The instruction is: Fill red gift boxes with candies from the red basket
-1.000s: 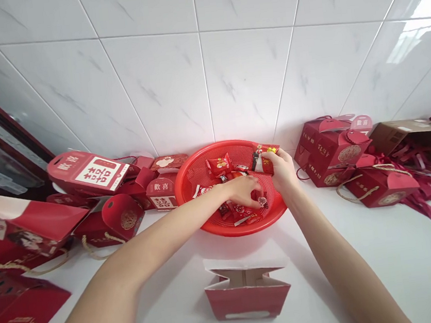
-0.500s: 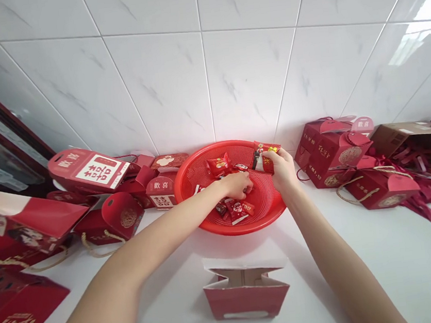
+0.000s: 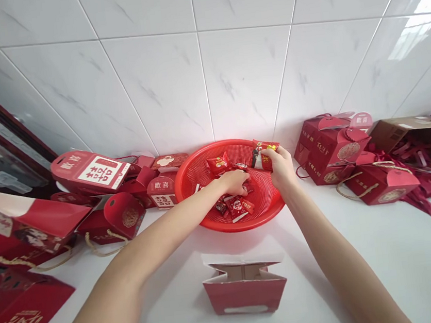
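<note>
A red plastic basket (image 3: 242,226) with perforated sides stands against the tiled wall, holding several wrapped sweets. My left hand (image 3: 235,182) reaches down among the sweets in the middle, its fingers bent together; what they hold, if anything, is hidden. At the basket's right rim my right hand (image 3: 280,166) grips red, gold and black packets (image 3: 263,155). To the left of my fingers lies a red packet (image 3: 219,164), and nearer me is another red sweet (image 3: 236,207). An open-topped red paper box (image 3: 247,295) stands upright on the white table (image 3: 177,300) in front of the basket.
Several red gift boxes (image 3: 95,171) with rope handles crowd the left side. More red boxes (image 3: 331,148) stand at the right, beside a brown cardboard box (image 3: 403,135) and dark red ribbons (image 3: 427,210). The tiled wall (image 3: 246,85) rises behind the basket.
The camera view has shifted slightly. My left hand has barely moved among the sweets, and my right hand keeps its packets at the basket's right rim.
</note>
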Demonstrator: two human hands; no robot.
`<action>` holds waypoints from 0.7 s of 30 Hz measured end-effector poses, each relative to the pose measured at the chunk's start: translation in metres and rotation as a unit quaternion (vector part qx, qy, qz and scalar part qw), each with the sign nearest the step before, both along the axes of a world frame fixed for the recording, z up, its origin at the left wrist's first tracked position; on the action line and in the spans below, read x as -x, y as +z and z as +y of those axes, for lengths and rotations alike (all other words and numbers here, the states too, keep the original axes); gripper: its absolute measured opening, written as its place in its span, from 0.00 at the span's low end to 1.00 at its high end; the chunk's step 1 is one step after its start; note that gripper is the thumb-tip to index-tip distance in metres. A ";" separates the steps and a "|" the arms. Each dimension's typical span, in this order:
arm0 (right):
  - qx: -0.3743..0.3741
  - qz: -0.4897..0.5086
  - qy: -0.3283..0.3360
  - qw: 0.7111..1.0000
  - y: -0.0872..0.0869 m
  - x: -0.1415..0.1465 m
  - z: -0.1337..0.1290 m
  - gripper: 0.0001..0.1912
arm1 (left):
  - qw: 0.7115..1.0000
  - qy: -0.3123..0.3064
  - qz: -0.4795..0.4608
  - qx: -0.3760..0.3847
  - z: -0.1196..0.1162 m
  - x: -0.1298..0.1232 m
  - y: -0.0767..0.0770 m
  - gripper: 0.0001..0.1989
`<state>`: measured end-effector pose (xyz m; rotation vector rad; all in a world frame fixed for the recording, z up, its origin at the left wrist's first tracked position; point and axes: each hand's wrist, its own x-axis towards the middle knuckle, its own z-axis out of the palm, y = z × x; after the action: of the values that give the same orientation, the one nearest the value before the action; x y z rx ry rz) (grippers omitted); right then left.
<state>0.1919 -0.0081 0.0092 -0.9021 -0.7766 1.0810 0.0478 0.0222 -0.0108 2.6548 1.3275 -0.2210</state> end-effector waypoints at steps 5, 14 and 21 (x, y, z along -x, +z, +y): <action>-0.004 0.018 0.000 1.000 -0.001 0.001 0.000 0.08 | 0.999 0.012 -0.036 -0.015 0.000 0.002 0.008 0.13; 0.003 0.037 -0.036 0.999 0.001 0.002 0.001 0.08 | 0.930 0.126 -0.323 -0.123 0.014 0.026 0.025 0.22; 0.011 0.055 -0.034 0.998 -0.002 0.004 0.004 0.11 | 0.813 0.090 -0.573 -0.057 0.022 0.027 0.022 0.21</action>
<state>0.1876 -0.0043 0.0074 -0.8728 -0.6396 1.0722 0.0204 0.0443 0.0113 1.9586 1.0690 1.2936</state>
